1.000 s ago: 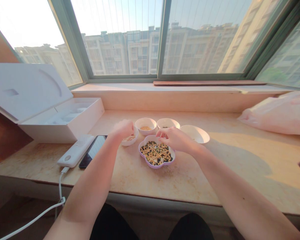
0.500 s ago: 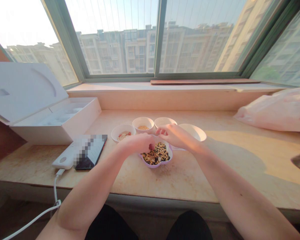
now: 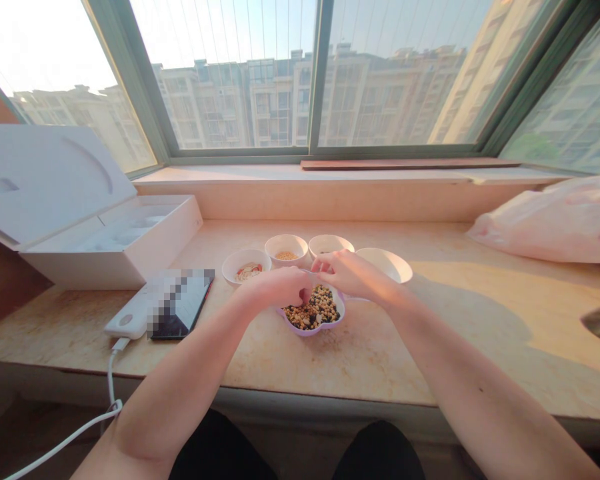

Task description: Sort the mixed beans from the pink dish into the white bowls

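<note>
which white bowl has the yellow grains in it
The white bowl second from the left: it holds small yellow grains, while the bowl on its left holds pale and reddish bits and the one on its right dark ones.

Both hands (image 3: 275, 288) (image 3: 353, 275) over bean dish (image 3: 313, 310)

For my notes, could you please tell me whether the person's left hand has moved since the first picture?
Yes: the left hand has moved right, from the small white bowl to over the purple-rimmed dish.
</note>
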A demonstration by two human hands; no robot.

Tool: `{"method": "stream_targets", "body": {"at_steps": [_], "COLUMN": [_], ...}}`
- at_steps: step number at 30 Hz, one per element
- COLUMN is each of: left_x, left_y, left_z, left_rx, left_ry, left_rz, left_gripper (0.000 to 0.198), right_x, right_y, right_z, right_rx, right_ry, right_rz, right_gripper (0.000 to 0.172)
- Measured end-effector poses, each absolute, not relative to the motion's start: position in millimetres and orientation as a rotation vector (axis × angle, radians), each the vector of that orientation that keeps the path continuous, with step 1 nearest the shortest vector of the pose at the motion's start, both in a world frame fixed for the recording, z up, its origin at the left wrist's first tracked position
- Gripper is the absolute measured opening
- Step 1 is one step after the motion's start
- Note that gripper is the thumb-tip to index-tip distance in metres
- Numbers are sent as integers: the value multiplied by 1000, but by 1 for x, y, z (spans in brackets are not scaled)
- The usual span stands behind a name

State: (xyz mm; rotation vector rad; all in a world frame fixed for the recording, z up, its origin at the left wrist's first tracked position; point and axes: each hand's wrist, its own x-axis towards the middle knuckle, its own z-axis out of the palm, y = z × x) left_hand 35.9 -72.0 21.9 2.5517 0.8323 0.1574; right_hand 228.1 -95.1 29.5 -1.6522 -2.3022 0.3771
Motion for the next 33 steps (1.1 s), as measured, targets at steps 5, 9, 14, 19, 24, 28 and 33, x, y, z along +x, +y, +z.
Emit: {"method": "stream_targets", "body": {"at_steps": [5,9,14,19,24,28,33], "left_x": [35,34,31,24,21,24,24], "left_y": [-71,-66,-57,-45,-38,-34,-27], "left_z": [23,22,21,24,26,20,11], "left_rx": [2591,2594,2573,2593,2536,2520,2550], "left_ry": [815,823,785,986,1300,1419,1456], "left_rz": [164,182,235,425,644,681,661], "left_gripper": [20,19,17,10,13,21,18], "right_x": [227,227,229,225,215,207,203], "right_y": [-97,-95,-93,-91,-94,-97,-99], "right_z": [32,31,25,18,15,10,1], "right_rx": [-1658,-1650,-1607,-1469,-1340,-1233,-1239], "right_ry": [-2298,-2300,-2314,-2417,-2513,-2478,-2449], "right_rz": [391,408,423,417,530,702,666], "right_gripper": [18,19,17,24,25,32,32]}}
